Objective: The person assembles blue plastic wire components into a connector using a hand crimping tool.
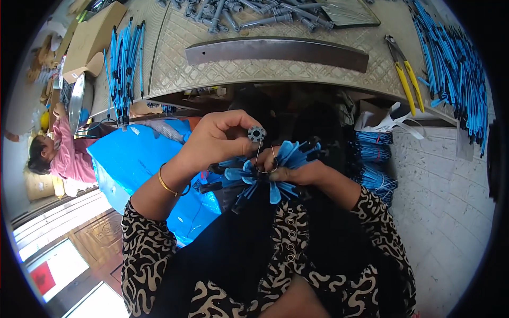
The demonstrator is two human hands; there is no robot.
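Head view: grey disc (pixel 256 134), blue strips (pixel 289 153) in hand
The left hand's (pixel 225 139) grip pinches the round disc, notched at its rim; just beside it, the right hand's (pixel 301 173) grip clasps fanned, black-ended strips around a thin, shiny wire loop (pixel 257 156).

Swirled black sleeves (pixel 146 259), a seemingly gold bangle (pixel 164 185).

Tabletop (pixel 172 66): softly lit before you
Space beneath (pixel 305 98): deep shadow
White strips (pixel 58 220) at your left: washed-out glare
Your left hand (pixel 220 138): fairly sharp
Rim: bent lines, black border
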